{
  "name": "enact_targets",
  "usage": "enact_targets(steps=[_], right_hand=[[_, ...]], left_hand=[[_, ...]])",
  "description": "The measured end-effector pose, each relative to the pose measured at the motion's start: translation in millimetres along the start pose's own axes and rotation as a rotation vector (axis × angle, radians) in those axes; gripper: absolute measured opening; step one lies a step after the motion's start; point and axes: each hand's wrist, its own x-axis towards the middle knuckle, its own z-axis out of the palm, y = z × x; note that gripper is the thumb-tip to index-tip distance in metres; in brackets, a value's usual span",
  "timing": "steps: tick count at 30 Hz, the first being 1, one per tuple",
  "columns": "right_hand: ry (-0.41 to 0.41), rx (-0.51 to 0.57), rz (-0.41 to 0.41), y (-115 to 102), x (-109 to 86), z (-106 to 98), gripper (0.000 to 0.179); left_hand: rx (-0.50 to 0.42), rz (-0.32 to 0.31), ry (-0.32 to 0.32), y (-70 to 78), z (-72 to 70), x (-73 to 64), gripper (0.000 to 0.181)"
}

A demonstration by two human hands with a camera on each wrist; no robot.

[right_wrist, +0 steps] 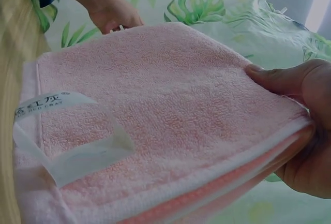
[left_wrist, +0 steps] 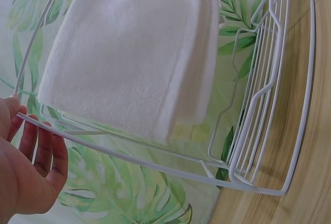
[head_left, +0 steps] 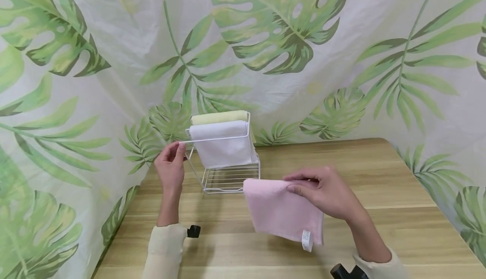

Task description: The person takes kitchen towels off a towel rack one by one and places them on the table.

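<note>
A white wire rack (head_left: 232, 190) stands toward the back of the wooden table. Over its bars hang a white towel (head_left: 224, 146) and, behind it, a yellow towel (head_left: 218, 117). My left hand (head_left: 171, 165) pinches the rack's front upper corner between thumb and fingers, which the left wrist view also shows. A folded pink towel (head_left: 282, 211) hangs from my right hand (head_left: 322, 190), its top fold pinched between thumb and fingers. The towel is in front of the rack, to the right. A white label (right_wrist: 77, 131) sticks out from its lower edge.
The wooden table (head_left: 360, 228) extends to the right and toward me. A leaf-patterned cloth (head_left: 284, 81) hangs behind the table and along both sides. Black wrist mounts (head_left: 194, 231) are on both sleeves.
</note>
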Motion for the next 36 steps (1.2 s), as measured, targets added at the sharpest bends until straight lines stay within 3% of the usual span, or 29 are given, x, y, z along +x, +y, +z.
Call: enact_targets(steps=[15, 36], right_hand=[[-0.155, 0.200, 0.066, 23, -22.2, 11, 0.012], [-0.207, 0.187, 0.143, 62, -29.2, 8, 0.016]], left_hand=[[0.007, 0.004, 0.003, 1.4, 1.1, 0.3, 0.030], [0.002, 0.016, 0.005, 0.7, 1.3, 0.0, 0.023]])
